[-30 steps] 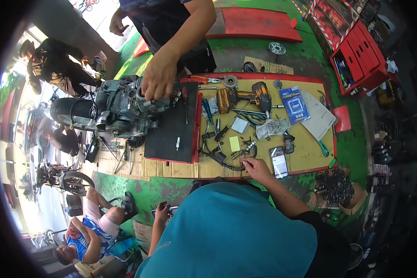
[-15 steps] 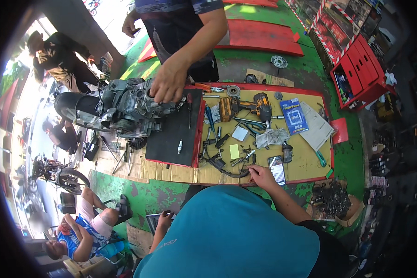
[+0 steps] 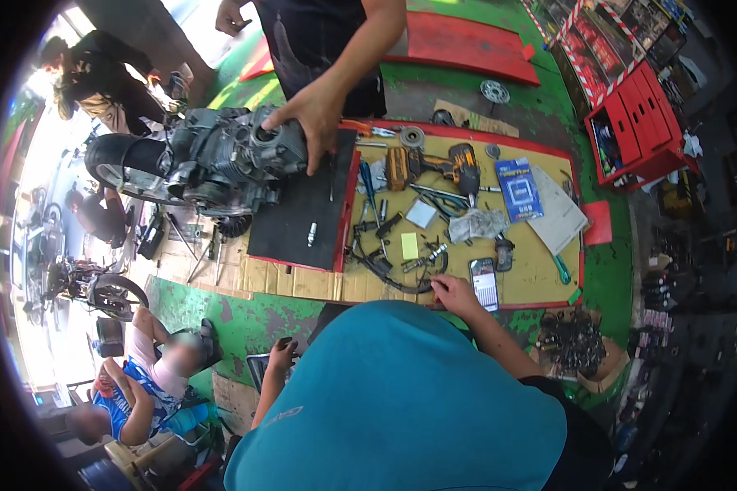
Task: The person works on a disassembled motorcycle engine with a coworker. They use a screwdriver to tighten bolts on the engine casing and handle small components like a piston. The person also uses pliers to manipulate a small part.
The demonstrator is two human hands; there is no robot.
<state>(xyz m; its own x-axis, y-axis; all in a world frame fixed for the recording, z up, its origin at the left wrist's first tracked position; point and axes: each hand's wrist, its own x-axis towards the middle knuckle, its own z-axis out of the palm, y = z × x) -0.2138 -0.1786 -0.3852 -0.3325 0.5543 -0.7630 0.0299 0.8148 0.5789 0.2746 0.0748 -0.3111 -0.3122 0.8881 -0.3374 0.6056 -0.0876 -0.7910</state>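
Note:
At the near edge of the table, my right hand (image 3: 457, 295) has its fingers closed on the curve of a black cable (image 3: 401, 286). A phone (image 3: 484, 284) with a lit screen lies just right of that hand. Lower left, beside my teal shirt, my left hand (image 3: 282, 357) is held with curled fingers; whatever is in them is too small to make out. Next to it is the edge of a dark flat object (image 3: 257, 370), partly hidden. Across the table, another person's hand (image 3: 313, 119) rests on a grey motorcycle engine (image 3: 229, 159), thumb at its round opening.
A cordless impact wrench (image 3: 434, 168), pliers (image 3: 438, 200), a blue packet (image 3: 518, 190) and a yellow note (image 3: 409, 245) lie on the cardboard-covered table. A spark plug (image 3: 312, 234) lies on the black mat (image 3: 282, 245). A seated person (image 3: 135, 401) is lower left; a red cabinet (image 3: 635, 123) stands right.
The other person's hand has shifted from over the engine's opening to its side, fingers more spread. My left hand has risen slightly. My right hand stays at the cable while the whole view shifts a little.

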